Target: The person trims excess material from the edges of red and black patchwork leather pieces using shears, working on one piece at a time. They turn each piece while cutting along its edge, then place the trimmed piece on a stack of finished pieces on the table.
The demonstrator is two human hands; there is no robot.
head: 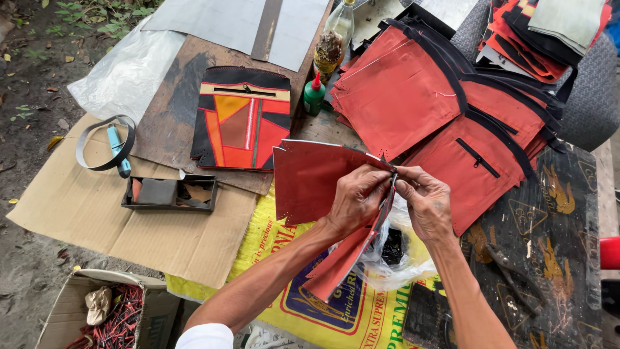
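At six o'clock, nearest the camera, both forearms rise from the bottom edge and meet over a yellow printed sack spread on the counter. The left hand is clenched on a red panel, thumb and fingers pinching its upper right edge; the right hand grasps the same edge from the other side, fingertips pressed together on what seems to be a dark trim strip — the view is too tight to be sure. The panel is held up off the counter, tilted, its lower part hanging over a clear plastic bag. As for progress, this piece looks mid-work: its edge is only partly bound, while at one o'clock a stack of finished red panels with black binding and zippers lies fanned out, so a good share appears done. At ten o'clock sits a small black tray on brown cardboard, and beyond it a patchwork orange-and-black piece lies flat. At twelve o'clock stand a small green bottle and a glass bottle — farthest off, at two o'clock, more red and black pieces are piled.
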